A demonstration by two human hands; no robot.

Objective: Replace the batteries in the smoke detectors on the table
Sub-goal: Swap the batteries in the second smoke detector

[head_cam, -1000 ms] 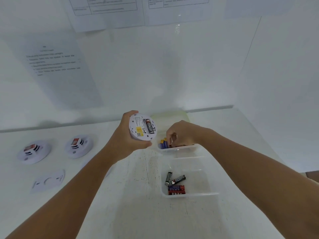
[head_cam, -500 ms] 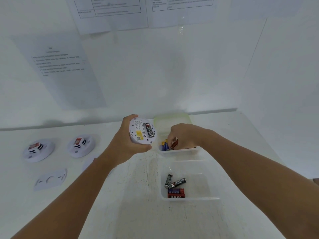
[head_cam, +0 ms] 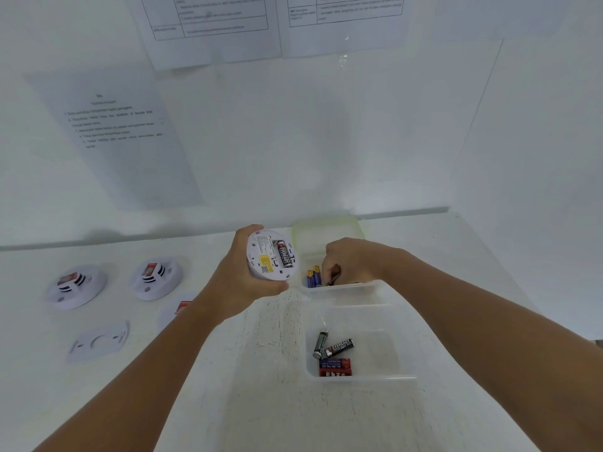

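- Left hand (head_cam: 243, 282) has its grip wrapped round the open smoke detector (head_cam: 270, 260), held up off the bench (head_cam: 261, 402) with its back facing me. One Eveready cell (head_cam: 284, 254) sits in the bay, and the slot beside it looks empty to me.
- Right hand (head_cam: 350, 264), at 3 o'clock from the detector, is down in the far tray (head_cam: 342, 287), fingers pinched on a dark battery (head_cam: 335, 278).
- The blue cells (head_cam: 314, 278) are right beside that pinch, so I could easily drag one out too.
- Biggest worry: polarity. I can't read the bay markings from here, so the cell could go in backwards.
- Near tray (head_cam: 401, 363) at 5 o'clock holds loose batteries (head_cam: 332, 357), probably the dead ones. Mixing them up would be bad.
- Three more detectors (head_cam: 155, 278) and a loose cover (head_cam: 98, 342) sit round 9 o'clock, and my forearm swings close to the nearest one.
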